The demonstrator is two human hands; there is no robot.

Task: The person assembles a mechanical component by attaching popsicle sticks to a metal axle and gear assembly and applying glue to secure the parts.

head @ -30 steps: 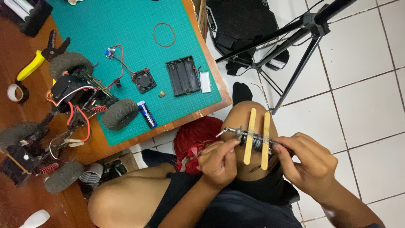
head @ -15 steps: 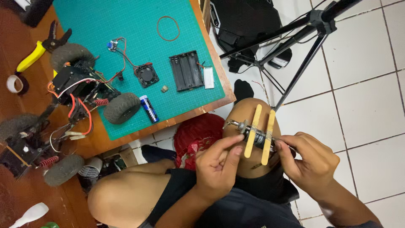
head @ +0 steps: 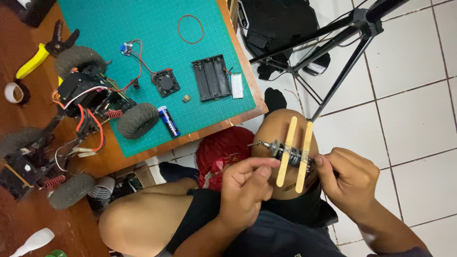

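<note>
Gripping a small metal shaft assembly [head: 285, 153] fitted with two wooden sticks [head: 287, 151], both hands hold it above the knee. Since a moment ago, the left hand [head: 245, 192] has slid closer, fingers pinched beside the nearer stick; the right hand [head: 347, 178] stays clamped on the far end. A toy car chassis [head: 85, 102] sits on the counter [head: 143, 152].

Upper left of frame: green cutting mat [head: 114, 19] on a brown wooden table [head: 28, 109]. On the mat: red rubber band [head: 191, 29] near top, small black fan [head: 165, 82] w/ red wires, black battery holder [head: 213, 77] right of it, blue battery [head: 168, 121] near mat's lower edge. Left side: stripped RC car chassis [head: 81, 102] w/ knobby tyres, yellow-handled pliers [head: 40, 53], tape roll [head: 14, 93]. Top right: black tripod [head: 342, 52] on white tile floor [head: 419, 95], black bag [head: 278, 24] by it. Centre: red bag [head: 221, 150] under table edge.
</note>
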